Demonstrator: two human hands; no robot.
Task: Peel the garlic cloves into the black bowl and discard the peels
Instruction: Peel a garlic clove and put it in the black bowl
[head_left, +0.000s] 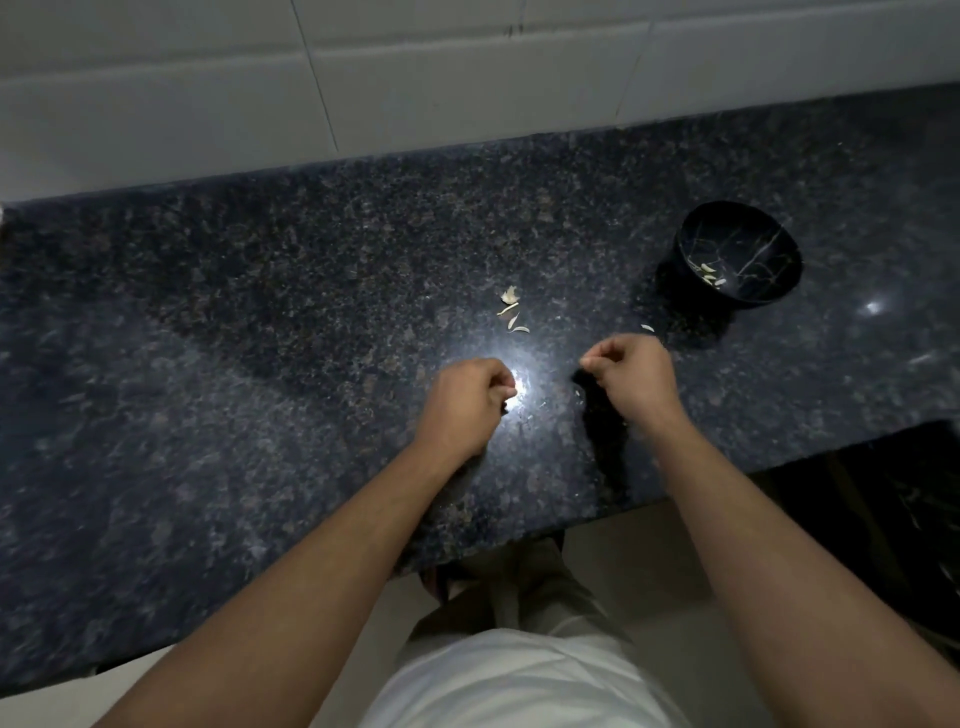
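Note:
My left hand (470, 395) hovers over the dark granite counter (260, 312) with its fingers curled. Its fingertips pinch a small pale garlic clove, half lost in a bright glare spot. My right hand (631, 374) is a short way to the right, thumb and fingers pinched on what looks like a thin bit of peel. The black bowl (748, 291) stands beyond my right hand and holds several peeled cloves (709, 273). A small heap of garlic pieces and peels (511, 309) lies beyond and between my hands.
One loose pale scrap (647, 327) lies between my right hand and the bowl, and tiny flakes (576, 392) lie under that hand. A white tiled wall (467, 78) runs along the back of the counter. The counter's front edge steps back at the right, by a dark opening (883, 493).

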